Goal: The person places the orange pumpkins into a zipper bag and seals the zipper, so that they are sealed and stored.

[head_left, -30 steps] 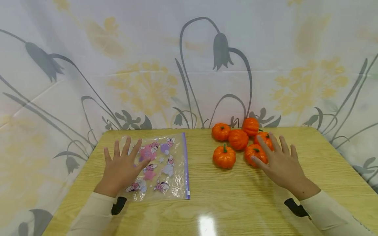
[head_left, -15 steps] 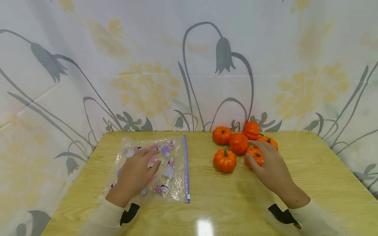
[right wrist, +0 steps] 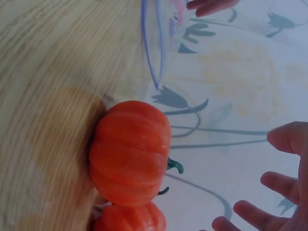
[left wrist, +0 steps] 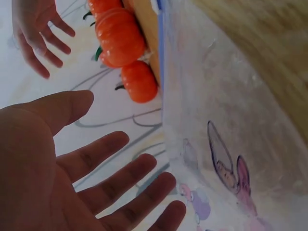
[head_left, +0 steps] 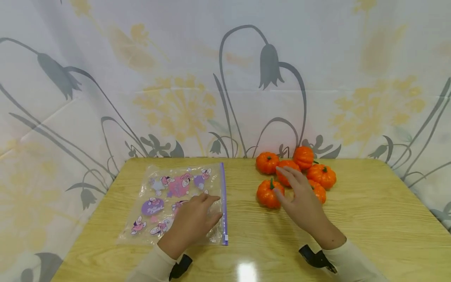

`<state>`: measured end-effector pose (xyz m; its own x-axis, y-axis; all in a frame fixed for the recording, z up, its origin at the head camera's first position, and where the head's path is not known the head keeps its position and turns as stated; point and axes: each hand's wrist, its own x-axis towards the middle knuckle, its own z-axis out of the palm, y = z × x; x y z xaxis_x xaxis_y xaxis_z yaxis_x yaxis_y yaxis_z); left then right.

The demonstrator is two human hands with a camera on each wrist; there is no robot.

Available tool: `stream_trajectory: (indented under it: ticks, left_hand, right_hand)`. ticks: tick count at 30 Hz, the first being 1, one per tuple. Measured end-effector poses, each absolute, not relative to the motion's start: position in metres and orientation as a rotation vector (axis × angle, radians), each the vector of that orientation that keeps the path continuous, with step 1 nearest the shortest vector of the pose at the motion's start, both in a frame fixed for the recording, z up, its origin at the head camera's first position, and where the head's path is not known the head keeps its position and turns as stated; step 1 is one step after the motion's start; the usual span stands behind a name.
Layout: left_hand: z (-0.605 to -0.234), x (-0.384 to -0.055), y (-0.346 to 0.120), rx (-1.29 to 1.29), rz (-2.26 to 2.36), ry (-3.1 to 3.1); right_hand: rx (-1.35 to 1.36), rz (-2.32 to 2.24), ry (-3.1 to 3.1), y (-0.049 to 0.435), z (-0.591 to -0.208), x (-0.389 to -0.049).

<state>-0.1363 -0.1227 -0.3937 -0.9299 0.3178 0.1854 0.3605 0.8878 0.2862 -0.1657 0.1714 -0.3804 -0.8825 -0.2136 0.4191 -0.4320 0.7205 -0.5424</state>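
Observation:
A clear zip bag (head_left: 208, 182) printed with pink and purple cartoon figures lies flat on the left of the table, its purple zip edge facing right. My left hand (head_left: 193, 221) hovers over the bag's right part, fingers extended and holding nothing; the left wrist view shows them spread apart. Several small orange toy pumpkins (head_left: 267, 196) with green stems cluster at the right. Above them is my right hand (head_left: 303, 201), fingers loosely extended, with nothing held. It partly covers the pumpkins behind it. In the right wrist view, one pumpkin (right wrist: 130, 153) stands apart from the fingers.
The wooden table (head_left: 380, 219) carries the bag and the pumpkins. A pale curtain (head_left: 197, 47) with grey and yellow flower prints hangs behind its far edge. Dark straps (head_left: 180, 267) show at both wrists.
My left hand has moved right across the bag toward its zip edge. My right hand has moved left over the pumpkins. Both hands' fingers are less spread than before; bag and pumpkins stay put.

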Motion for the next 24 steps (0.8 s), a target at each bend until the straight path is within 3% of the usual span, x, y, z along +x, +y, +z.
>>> stream_trajectory:
  ticks: [24]
  left_hand:
    - [-0.414, -0.131, -0.117, -0.548, -0.49, -3.072]
  right_hand:
    - [0.63, 0.843, -2.823, 0.176, -0.409, -0.175]
